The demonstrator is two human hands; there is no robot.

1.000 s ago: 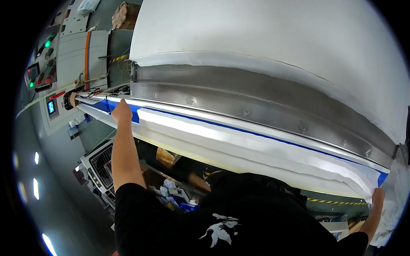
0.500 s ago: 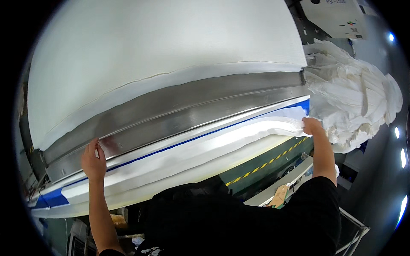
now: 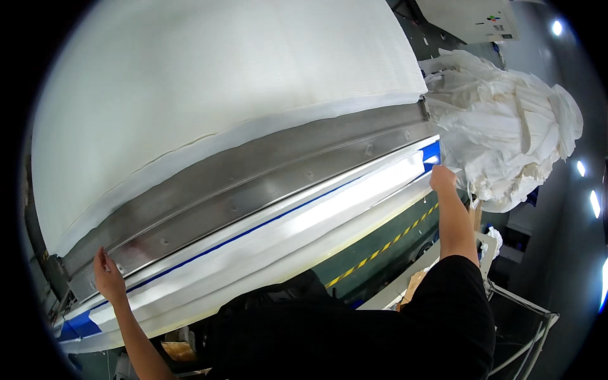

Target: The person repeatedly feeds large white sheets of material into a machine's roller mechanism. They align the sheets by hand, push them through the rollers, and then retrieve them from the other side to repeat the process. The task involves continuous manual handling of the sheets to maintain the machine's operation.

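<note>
My right hand (image 3: 443, 179) is closed on the right end of a long white fabric strip (image 3: 266, 234), beside a blue patch (image 3: 431, 152) at the end of the bench edge. The strip runs along the front of a long metal plate (image 3: 209, 212), with a thin blue line along its far side. At the plate's left end, my left hand (image 3: 109, 280) hovers with thumb and fingers apart, seemingly holding nothing. Beyond the plate a wide sheet of white material (image 3: 228, 69) spreads over the machine bed.
A large crumpled heap of white sheeting (image 3: 500, 120) sits on the right. Yellow-and-black floor tape (image 3: 380, 247) crosses the green floor below the strip. A pale metal frame (image 3: 522, 301) stands at lower right. Another blue patch (image 3: 79, 326) marks the bench's left end.
My left hand has moved left and nearer along the plate. The right hand has pulled the strip's end, which now lies flatter and straighter. The whole view has shifted slightly.
</note>
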